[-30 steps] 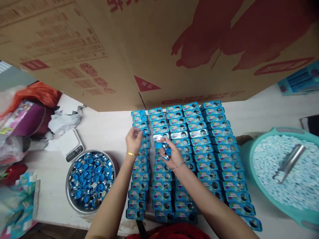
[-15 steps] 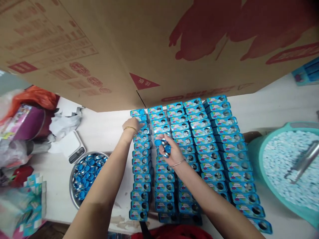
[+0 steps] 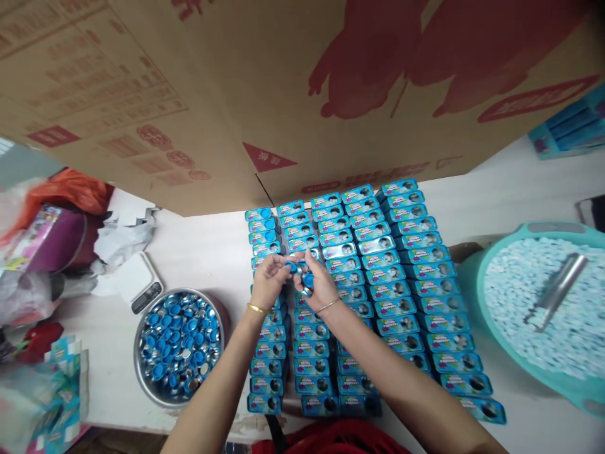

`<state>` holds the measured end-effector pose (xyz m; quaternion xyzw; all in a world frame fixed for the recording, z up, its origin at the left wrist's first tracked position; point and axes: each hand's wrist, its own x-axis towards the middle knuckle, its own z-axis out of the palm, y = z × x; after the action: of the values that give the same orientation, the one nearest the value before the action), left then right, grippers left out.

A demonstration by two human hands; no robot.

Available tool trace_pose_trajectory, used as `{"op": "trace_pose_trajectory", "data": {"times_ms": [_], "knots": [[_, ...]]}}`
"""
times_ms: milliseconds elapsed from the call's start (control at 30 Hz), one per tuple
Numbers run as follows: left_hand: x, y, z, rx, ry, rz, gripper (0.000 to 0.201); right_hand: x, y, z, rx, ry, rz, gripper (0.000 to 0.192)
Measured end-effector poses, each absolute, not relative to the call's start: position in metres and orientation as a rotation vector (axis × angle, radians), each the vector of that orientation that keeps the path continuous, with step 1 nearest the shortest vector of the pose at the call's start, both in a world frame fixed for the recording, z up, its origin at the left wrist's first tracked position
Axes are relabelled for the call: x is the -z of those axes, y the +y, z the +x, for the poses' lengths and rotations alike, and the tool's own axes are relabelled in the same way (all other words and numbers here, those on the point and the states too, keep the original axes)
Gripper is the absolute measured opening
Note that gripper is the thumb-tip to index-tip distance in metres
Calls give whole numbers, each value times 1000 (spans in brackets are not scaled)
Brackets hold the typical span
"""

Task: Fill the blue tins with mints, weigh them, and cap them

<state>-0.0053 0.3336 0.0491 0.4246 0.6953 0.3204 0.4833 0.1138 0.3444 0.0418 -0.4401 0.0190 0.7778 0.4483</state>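
My right hand is cupped around several small blue-and-silver caps above the rows of tins. Beside it, my left hand has thumb and fingers closed on a blue cap at the edge of that handful. Below both hands stand blue printed tins in rows, most showing a round hole in the top. At the far end of the leftmost row, tins carry blue caps in their holes. My hands and forearms hide part of the middle rows.
A steel bowl full of caps stands left, near a white scale. On the right, a teal tub holds pale blue pieces and a metal scoop. A large cardboard box rises behind the tins.
My left hand has moved from the third tin of the leftmost row back to the caps in my right hand. That tin now shows a blue cap in its hole.
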Motion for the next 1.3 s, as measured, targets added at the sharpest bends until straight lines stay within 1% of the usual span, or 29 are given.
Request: {"op": "trace_pose_trajectory", "data": {"times_ms": [133, 233, 300, 400, 467, 533, 600, 700, 800, 867, 900, 967, 1033, 1133, 1233, 1300], "knots": [[-40, 366, -25, -575, 2061, 1284, 13, -39, 345, 121, -1893, -33, -1160, 45], [-35, 391, -37, -312, 2172, 1385, 7, -38, 344, 128, -1953, -45, -1121, 42], [-33, 403, -40, -91, 2213, 1413, 10, -38, 342, 130, -1975, -80, -1115, 41], [-31, 417, -43, 173, 2222, 1384, 23, -37, 338, 130, -2009, -128, -1116, 42], [-31, 426, -45, 312, 2204, 1365, 30, -36, 336, 129, -2059, -145, -1089, 44], [-33, 434, -47, 394, 2195, 1359, 32, -35, 334, 128, -2122, -153, -1072, 46], [-39, 434, -46, 407, 2199, 1381, 29, -36, 333, 128, -2180, -146, -1079, 48], [-52, 413, -36, 298, 2176, 1487, 24, -38, 331, 129, -2212, -101, -1121, 47], [-61, 368, -20, -121, 1854, 1673, 27, -40, 327, 128, -2201, -75, -1177, 46], [-63, 337, -12, -415, 1591, 1748, 24, -40, 323, 124, -2199, -108, -1219, 47], [-61, 326, -9, -521, 1534, 1757, 19, -40, 321, 122, -2202, -129, -1243, 48], [-57, 314, -9, -622, 1629, 1704, 10, -41, 316, 118, -2230, -168, -1265, 47], [-52, 318, -16, -534, 1886, 1558, 14, -42, 312, 117, -2290, -150, -1221, 43], [-45, 341, -32, -174, 2165, 1362, 15, -42, 309, 121, -2338, -82, -1073, 34], [-40, 366, -43, 43, 2209, 1320, 14, -41, 307, 128, -2318, -101, -1004, 32], [-38, 379, -45, 161, 2207, 1299, 19, -41, 307, 132, -2338, -119, -979, 36]]}}
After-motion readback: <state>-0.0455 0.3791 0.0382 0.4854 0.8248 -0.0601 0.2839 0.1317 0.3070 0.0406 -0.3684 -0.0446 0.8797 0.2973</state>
